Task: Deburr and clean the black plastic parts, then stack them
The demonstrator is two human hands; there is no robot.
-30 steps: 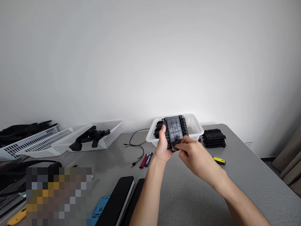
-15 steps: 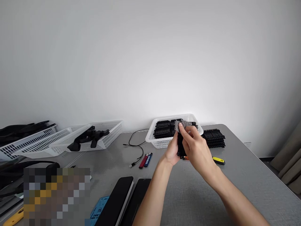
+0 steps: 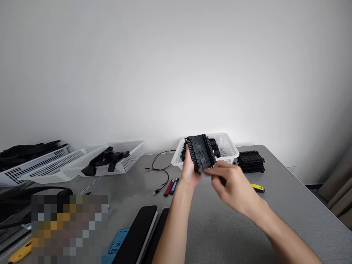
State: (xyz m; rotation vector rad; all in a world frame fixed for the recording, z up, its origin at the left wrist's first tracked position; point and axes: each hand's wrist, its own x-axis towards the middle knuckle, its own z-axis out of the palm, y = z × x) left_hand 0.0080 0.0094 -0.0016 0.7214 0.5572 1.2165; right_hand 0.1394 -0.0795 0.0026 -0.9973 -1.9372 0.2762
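Note:
My left hand (image 3: 190,172) holds a black ridged plastic panel (image 3: 201,151) tilted up in front of a white basket (image 3: 228,141), its thumb along the left edge. At the panel's lower edge is my right hand (image 3: 229,179), fingers bent and pressed together, partly blurred; what they hold, if anything, is too small to make out. More black panels (image 3: 213,145) lie in the basket behind the held one. To the right, a stack of similar black panels (image 3: 250,161) rests on the grey table (image 3: 220,227).
A yellow-and-black tool (image 3: 257,188) lies right of my right hand. Red and blue sticks (image 3: 171,187) and a black cable (image 3: 167,174) are left of my forearm. White baskets with black parts (image 3: 132,152) stand at the left. Black boxes (image 3: 136,234) lie in front.
The panel now shows its broad face and has moved left with my left hand. The grey crumpled material under my right fingers is no longer visible; my right hand has moved down toward the panel's lower edge.

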